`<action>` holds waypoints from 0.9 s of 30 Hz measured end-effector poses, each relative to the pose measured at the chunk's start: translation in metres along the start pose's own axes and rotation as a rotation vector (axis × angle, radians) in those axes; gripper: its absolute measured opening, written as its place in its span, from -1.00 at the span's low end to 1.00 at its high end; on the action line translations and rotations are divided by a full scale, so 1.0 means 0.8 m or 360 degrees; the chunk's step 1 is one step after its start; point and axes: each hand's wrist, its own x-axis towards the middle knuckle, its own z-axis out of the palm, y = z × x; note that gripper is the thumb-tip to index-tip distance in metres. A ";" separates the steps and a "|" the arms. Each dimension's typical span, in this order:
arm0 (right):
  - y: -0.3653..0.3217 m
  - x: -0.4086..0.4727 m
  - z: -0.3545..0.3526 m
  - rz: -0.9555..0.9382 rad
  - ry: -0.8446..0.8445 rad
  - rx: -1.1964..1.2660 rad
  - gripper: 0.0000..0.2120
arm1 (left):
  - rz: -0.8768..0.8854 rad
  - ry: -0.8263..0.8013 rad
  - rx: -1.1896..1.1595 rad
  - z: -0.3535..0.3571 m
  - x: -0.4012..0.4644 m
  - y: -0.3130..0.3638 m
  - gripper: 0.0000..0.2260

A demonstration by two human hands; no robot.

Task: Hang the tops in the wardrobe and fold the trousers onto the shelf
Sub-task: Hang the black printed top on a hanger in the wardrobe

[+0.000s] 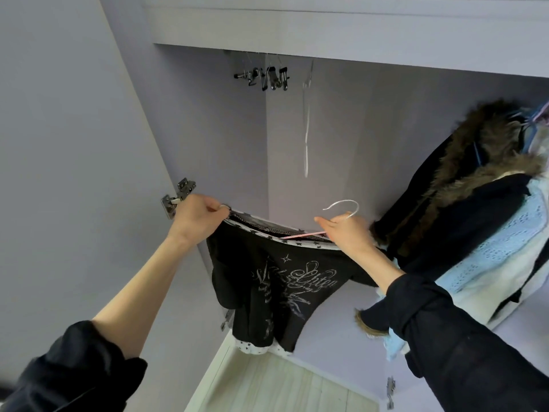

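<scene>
a person stood at an open wardrobe (pixel 371 120) with a black printed top (pixel 276 281) held up between both hands, in what looked like the hanging step of the task, with the garment still being fitted onto its hanger. the left hand (pixel 196 217) pinched the left end of the neckline, fingers curled round the star-trimmed edge. the right hand (pixel 346 233) gripped a pale hanger (pixel 341 208) just below its hook, fingers closed on it, while a pink bar of the hanger showed inside the collar.

the top hung in mid-air in front of the wardrobe's left bay, below the rail and well apart from it. its neckline was stretched roughly level from left to right, dipping a little in the middle, and its long axis ran downward, the spotted hem towards the floor. the hanger's hook curved upward and to the left, open end facing left.

the next move appeared to call for seating the left shoulder over the hanger's arm, then lifting the hook to the rail, probably in the gap beside a bare hanger (pixel 306 120) that dangled there. clip hangers (pixel 267 75) clustered at the rail's left end; a fur-trimmed coat (pixel 463 185) and a pale blue garment (pixel 499 251) filled the right side.
</scene>
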 end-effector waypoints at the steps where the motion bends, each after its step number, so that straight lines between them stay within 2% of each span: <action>1: -0.008 0.000 0.000 -0.0037 -0.0047 -0.0151 -0.46 | 0.0036 -0.0013 0.0110 0.001 -0.003 0.007 -0.78; 3: -0.029 0.000 -0.003 -0.0126 -0.0115 -0.0295 -0.48 | 0.0128 -0.0163 0.0344 0.005 -0.008 0.022 -0.82; 6: -0.057 0.005 -0.012 -0.0187 -0.0154 -0.0195 -0.49 | 0.0344 -0.0479 0.0718 0.021 -0.016 0.030 -0.83; 9: -0.069 0.006 -0.025 -0.0197 -0.0202 -0.0095 -0.49 | 0.0499 -0.0541 0.0681 0.031 -0.023 0.026 -0.81; 13: -0.068 -0.001 -0.043 -0.0201 -0.0340 0.0056 -0.55 | 0.0644 -0.0385 0.0280 0.037 -0.031 0.023 -0.84; 16: -0.058 -0.005 -0.058 -0.0292 -0.0447 0.0231 -0.77 | 0.0654 -0.0199 0.0192 0.042 -0.030 0.020 -0.82; 17: -0.050 -0.005 -0.064 -0.0312 -0.0437 0.0171 -0.76 | 0.0665 -0.0167 0.0204 0.041 -0.029 0.017 -0.82; 19: -0.026 -0.004 -0.079 -0.0273 -0.0437 -0.0048 -0.58 | 0.0686 -0.0106 0.0193 0.038 -0.026 0.010 -0.83; 21: 0.005 -0.002 -0.088 -0.0186 -0.0485 -0.0241 -0.54 | 0.0672 -0.0021 0.0155 0.031 -0.022 0.003 -0.85; 23: 0.030 -0.002 -0.092 -0.0148 -0.0427 -0.0305 -0.63 | 0.0621 0.0021 0.0099 0.023 -0.019 0.000 -0.85; 27: 0.041 -0.005 -0.102 -0.0211 -0.0231 -0.0027 -0.75 | 0.0568 0.0008 0.0105 0.019 -0.013 -0.003 -0.86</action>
